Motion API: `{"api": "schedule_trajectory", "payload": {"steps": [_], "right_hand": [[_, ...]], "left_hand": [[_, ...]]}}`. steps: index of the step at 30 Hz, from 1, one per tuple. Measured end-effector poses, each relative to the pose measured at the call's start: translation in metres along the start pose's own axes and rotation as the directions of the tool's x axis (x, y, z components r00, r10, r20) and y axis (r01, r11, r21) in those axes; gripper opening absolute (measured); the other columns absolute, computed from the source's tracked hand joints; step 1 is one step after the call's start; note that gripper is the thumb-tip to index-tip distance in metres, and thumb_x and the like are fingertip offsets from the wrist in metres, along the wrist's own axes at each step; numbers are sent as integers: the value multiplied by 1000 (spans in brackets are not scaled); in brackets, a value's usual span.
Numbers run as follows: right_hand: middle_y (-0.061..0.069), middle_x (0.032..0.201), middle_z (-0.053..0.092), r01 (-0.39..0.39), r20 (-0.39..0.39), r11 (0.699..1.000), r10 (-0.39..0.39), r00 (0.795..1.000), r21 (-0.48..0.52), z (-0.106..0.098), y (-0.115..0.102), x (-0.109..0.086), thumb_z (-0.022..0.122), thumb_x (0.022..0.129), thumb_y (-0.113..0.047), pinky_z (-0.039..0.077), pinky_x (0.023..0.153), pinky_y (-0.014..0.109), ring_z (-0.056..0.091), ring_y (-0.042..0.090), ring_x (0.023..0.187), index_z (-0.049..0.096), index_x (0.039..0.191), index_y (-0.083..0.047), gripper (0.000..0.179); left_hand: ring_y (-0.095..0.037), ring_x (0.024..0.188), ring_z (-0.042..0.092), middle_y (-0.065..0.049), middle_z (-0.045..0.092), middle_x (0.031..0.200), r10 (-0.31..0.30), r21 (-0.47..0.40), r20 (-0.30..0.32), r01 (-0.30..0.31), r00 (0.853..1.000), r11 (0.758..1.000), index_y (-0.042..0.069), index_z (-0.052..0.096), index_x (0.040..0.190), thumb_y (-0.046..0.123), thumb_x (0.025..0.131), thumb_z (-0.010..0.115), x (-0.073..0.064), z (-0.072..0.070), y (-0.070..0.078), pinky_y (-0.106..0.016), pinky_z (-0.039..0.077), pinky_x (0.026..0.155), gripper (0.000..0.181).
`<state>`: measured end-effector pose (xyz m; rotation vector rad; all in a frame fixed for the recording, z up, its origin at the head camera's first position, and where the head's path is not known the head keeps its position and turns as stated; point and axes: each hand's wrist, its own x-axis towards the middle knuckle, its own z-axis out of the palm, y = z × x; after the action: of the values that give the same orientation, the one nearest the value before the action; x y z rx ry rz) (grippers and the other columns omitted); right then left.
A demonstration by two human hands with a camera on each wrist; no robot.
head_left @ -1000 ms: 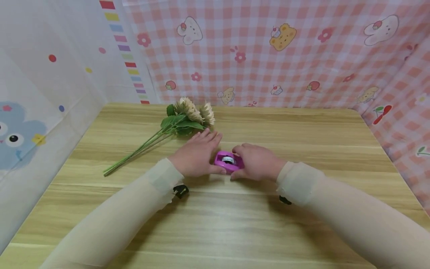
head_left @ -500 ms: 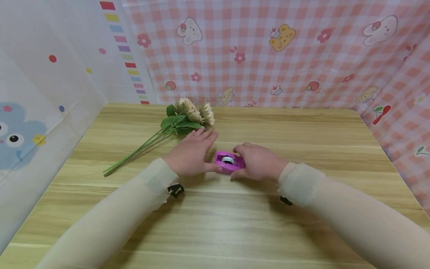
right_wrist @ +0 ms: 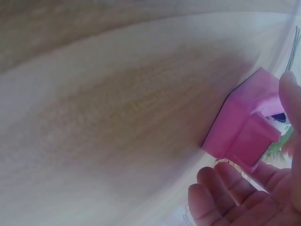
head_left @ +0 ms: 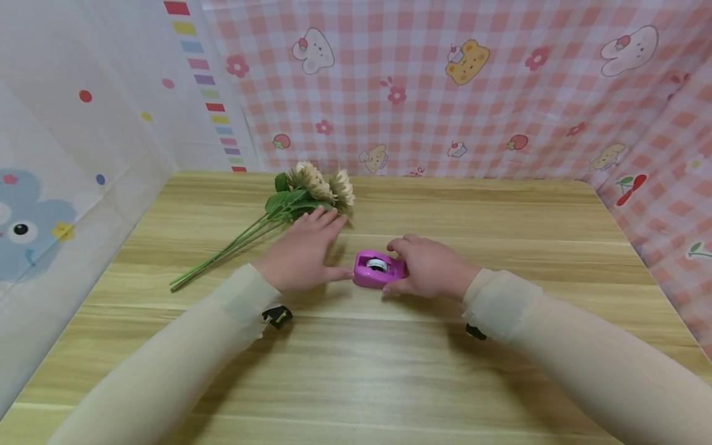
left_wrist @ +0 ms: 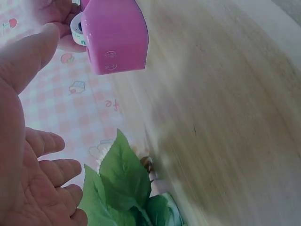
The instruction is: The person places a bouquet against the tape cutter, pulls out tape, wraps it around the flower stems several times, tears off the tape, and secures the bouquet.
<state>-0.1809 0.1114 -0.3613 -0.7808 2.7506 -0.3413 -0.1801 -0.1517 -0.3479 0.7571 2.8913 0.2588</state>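
A pink tape dispenser [head_left: 371,278] with a roll of tape [head_left: 377,264] in its hollow stands mid-table. My left hand [head_left: 305,252] spreads out to its left, the thumb pointing at the dispenser's left end. The other left fingers reach over the leaves of the flowers [head_left: 317,185] in the head view. My right hand [head_left: 434,266] is at the dispenser's right end, its thumb on the near side and fingers on the far side. In the right wrist view the right fingers [right_wrist: 221,188] lie loosely extended beside the serrated cutter end.
The flowers' long green stems [head_left: 222,252] run toward the left front of the wooden table [head_left: 367,383]. A pink checked cloth [head_left: 423,123] hangs at the back and right, and a white patterned cloth [head_left: 111,142] hangs on the left.
My left hand has moved left, away from the dispenser, its thumb leaving the near side. The right hand has shifted very slightly right, while the dispenser stays nearly in place.
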Motion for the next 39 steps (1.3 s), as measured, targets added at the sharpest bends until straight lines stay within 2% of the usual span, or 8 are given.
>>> {"api": "schedule_trajectory", "payload": {"steps": [12,19,25,30,39], "right_hand": [[10,126,66,7,-3,1000,-7,1000,-4,0,3,-2,84,85,-58,57,100,45,63,22,102,55,147,-5,87],[12,128,65,2,-2,1000,-2,1000,-7,-1,6,-3,84,85,-56,56,103,47,64,22,104,54,148,-3,87],[10,126,64,-2,-3,1000,2,1000,8,-2,7,-5,85,84,-55,57,101,45,63,21,101,54,148,-4,88],[11,127,64,9,-16,1000,-8,1000,5,-1,9,-5,85,84,-55,57,101,45,63,21,101,54,148,-3,88],[12,133,62,-5,-13,1000,5,1000,12,-2,11,-7,85,84,-55,54,107,48,64,25,110,52,150,-4,90]], "left_hand": [[-39,164,5,-16,15,176,14,-28,-38,-15,999,999,11,23,168,64,95,68,-12,-6,-7,-55,8,134,102],[-41,164,8,-18,17,175,-20,6,-76,21,997,1000,10,25,168,66,94,67,-18,-8,-20,-57,11,133,102],[-43,163,10,-20,17,175,-25,16,-80,26,996,1000,8,26,167,65,94,67,-21,-9,-24,-58,12,132,102],[-44,163,11,-21,17,175,-57,21,-89,59,994,998,6,26,167,63,95,68,-21,-11,-29,-60,14,132,101],[-47,162,7,-24,14,174,-114,2,-61,114,992,993,4,23,167,62,95,69,-26,-16,-39,-62,12,131,103]]}}
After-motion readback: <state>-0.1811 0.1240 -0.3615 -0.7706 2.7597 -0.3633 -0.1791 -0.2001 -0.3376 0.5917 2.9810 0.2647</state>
